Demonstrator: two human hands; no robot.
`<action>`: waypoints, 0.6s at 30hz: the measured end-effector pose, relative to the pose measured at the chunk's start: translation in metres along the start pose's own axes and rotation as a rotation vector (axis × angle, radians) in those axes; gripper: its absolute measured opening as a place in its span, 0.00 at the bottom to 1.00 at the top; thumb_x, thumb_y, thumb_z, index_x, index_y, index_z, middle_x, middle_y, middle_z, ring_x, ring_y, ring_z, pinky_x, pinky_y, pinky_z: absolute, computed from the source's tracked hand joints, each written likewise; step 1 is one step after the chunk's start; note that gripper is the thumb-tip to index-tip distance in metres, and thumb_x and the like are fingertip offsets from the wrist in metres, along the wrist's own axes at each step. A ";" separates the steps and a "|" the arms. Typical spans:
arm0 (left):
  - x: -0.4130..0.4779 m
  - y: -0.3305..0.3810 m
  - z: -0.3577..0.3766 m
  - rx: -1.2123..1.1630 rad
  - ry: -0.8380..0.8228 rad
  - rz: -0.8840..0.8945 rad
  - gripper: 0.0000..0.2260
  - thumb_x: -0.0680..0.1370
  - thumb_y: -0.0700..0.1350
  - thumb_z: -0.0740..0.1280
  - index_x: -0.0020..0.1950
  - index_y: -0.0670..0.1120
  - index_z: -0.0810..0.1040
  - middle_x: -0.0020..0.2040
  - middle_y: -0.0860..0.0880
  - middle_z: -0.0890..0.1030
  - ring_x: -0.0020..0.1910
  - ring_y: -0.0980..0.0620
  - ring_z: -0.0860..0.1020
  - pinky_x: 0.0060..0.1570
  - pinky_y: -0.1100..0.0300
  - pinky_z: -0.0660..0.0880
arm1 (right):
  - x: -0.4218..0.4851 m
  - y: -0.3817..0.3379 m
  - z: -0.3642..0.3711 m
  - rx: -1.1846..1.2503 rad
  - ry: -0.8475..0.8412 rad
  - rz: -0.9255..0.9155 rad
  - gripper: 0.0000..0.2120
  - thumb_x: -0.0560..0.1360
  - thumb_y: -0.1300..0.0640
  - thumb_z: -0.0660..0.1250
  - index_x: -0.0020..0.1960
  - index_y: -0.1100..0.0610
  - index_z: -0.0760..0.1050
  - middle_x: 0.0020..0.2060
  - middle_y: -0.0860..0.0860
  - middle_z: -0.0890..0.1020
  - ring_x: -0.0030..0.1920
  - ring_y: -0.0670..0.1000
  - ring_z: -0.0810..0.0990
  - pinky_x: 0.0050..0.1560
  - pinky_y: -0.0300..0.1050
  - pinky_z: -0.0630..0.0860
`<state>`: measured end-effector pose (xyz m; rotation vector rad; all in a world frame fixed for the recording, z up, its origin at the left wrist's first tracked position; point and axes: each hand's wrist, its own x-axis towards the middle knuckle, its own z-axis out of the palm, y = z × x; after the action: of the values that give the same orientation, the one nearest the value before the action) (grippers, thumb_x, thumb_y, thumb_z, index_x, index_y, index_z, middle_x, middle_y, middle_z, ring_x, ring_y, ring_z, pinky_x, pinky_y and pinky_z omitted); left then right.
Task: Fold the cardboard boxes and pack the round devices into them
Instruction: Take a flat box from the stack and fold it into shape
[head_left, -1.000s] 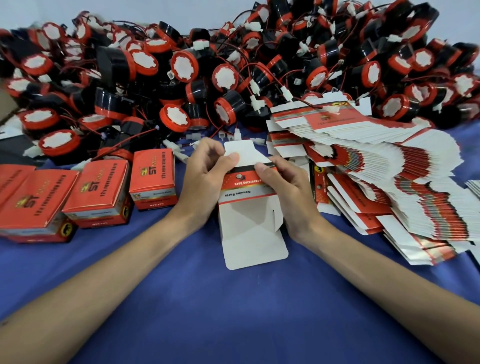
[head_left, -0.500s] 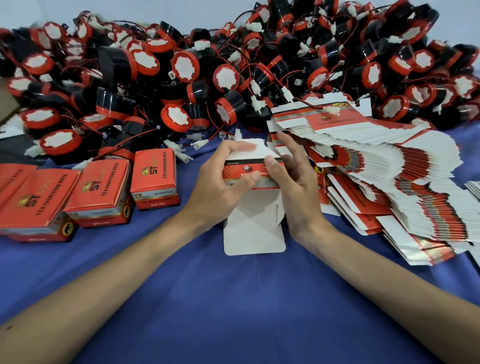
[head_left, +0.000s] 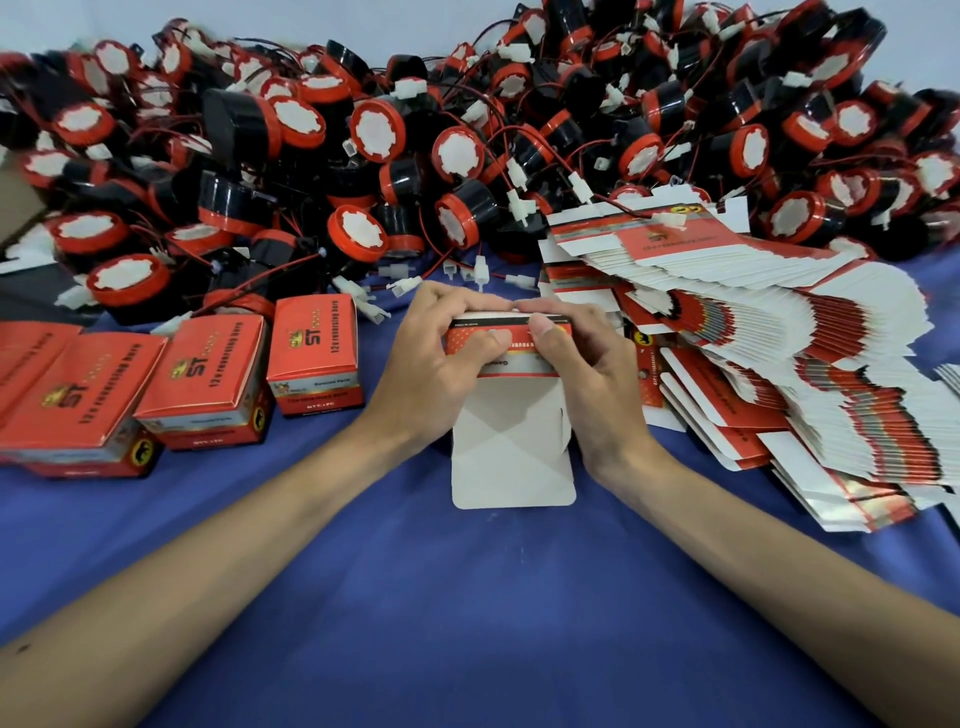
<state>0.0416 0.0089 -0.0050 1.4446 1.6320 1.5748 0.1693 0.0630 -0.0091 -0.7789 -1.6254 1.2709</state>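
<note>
Gripping a half-folded cardboard box (head_left: 511, 457) with both hands near the middle of the blue-covered counter (head_left: 467, 597), just in front of the heap. Left hand (head_left: 436, 369) curled round the box's left side, thumb pressed on the red printed panel. Right hand (head_left: 592, 374) curled round the right side, thumb likewise on the red panel, fingers of both hooked over the far edge and nearly meeting there. Long axis of the box running away from the person, toward the heap: red end farthest, clasped between the hands, and the plain white flap with rounded corners pointing back toward the person, lying on the cloth between the wrists. Behind, across the far side of the counter, a tangled heap of round devices (head_left: 374, 130), black-bodied with red rims and white faces, trailing red and black wires with white plugs. To the left, a row of closed red boxes (head_left: 202, 379) side by side, the nearest close to the left hand. To the right, just beside the right hand, a slumped, fanned stack of flat unfolded boxes (head_left: 779, 332), with one white plug lying on its top.
</note>
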 end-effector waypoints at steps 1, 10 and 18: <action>0.000 0.000 0.000 0.020 0.012 0.010 0.12 0.72 0.48 0.63 0.51 0.46 0.80 0.56 0.46 0.74 0.55 0.60 0.74 0.55 0.67 0.71 | 0.001 0.000 0.000 -0.014 0.012 -0.005 0.06 0.72 0.48 0.64 0.46 0.44 0.79 0.54 0.54 0.78 0.55 0.48 0.77 0.55 0.45 0.74; -0.002 0.001 0.003 -0.061 0.051 0.066 0.09 0.73 0.45 0.65 0.46 0.40 0.77 0.39 0.53 0.78 0.36 0.62 0.77 0.38 0.69 0.72 | 0.000 0.000 0.000 0.018 -0.052 -0.003 0.06 0.74 0.49 0.63 0.44 0.49 0.76 0.38 0.46 0.79 0.41 0.48 0.79 0.43 0.48 0.76; -0.001 -0.001 0.001 -0.092 0.050 0.032 0.04 0.73 0.46 0.67 0.40 0.46 0.77 0.35 0.55 0.78 0.34 0.60 0.76 0.37 0.67 0.72 | -0.003 -0.002 0.002 0.005 -0.076 0.029 0.09 0.75 0.47 0.63 0.40 0.50 0.73 0.34 0.46 0.78 0.35 0.47 0.80 0.34 0.61 0.76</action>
<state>0.0430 0.0087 -0.0066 1.4013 1.5495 1.6936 0.1687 0.0595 -0.0079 -0.7617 -1.6759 1.3388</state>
